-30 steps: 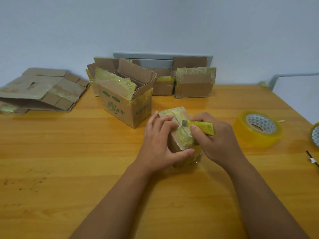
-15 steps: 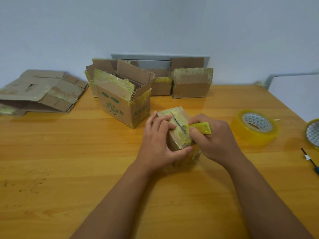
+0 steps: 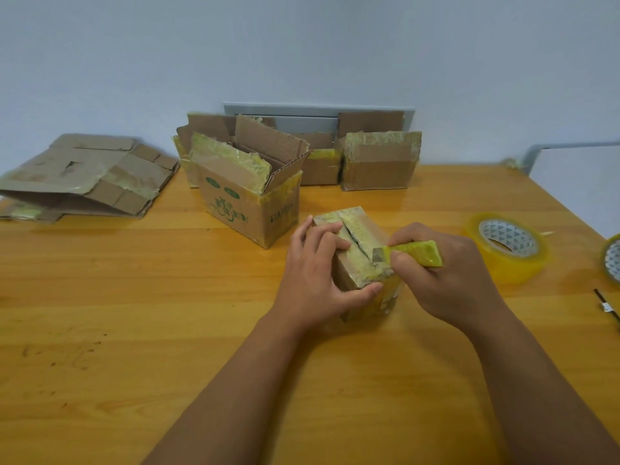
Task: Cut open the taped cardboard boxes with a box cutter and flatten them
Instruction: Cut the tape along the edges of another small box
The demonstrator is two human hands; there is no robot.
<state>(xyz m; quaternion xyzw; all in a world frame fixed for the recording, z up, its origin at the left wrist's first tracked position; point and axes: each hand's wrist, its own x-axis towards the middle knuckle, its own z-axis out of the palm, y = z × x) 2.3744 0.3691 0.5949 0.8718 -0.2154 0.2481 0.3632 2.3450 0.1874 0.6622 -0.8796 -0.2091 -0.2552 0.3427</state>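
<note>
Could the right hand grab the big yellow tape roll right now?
Probably not yet: the right hand grips the box cutter. The tape roll sits close beside it on bare table, nothing between.

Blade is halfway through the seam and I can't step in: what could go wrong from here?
The yellow box cutter in the right hand is cutting toward the left hand, whose thumb braces the small taped cardboard box at its near end; a slip could cut it. The light box might also tip.
</note>
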